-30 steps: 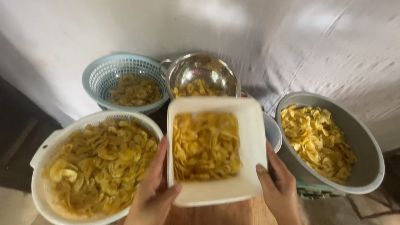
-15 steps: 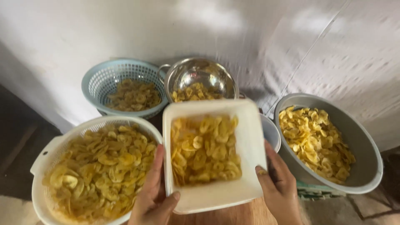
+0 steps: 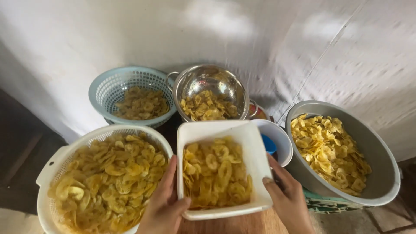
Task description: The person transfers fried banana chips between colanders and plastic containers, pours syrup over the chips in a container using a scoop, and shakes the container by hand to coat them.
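Note:
A square white tub [image 3: 255, 156] full of yellow banana chips [image 3: 216, 173] sits in front of me, held from both sides. My left hand [image 3: 164, 203] grips its left wall, thumb over the near rim. My right hand [image 3: 286, 199] grips its right wall. The tub hangs above a brown wooden surface [image 3: 234, 224] and tilts slightly toward me.
A white colander of chips [image 3: 52, 169] is at the left. A blue basket [image 3: 108, 86] and a steel colander [image 3: 208, 82] with chips stand behind. A grey basin of chips [image 3: 377, 173] is at the right, a small white bowl [image 3: 281, 138] beside the tub. White cloth backs it all.
The tub has sunk a little lower in view and tipped slightly toward me; both hands keep the same grip on its sides.

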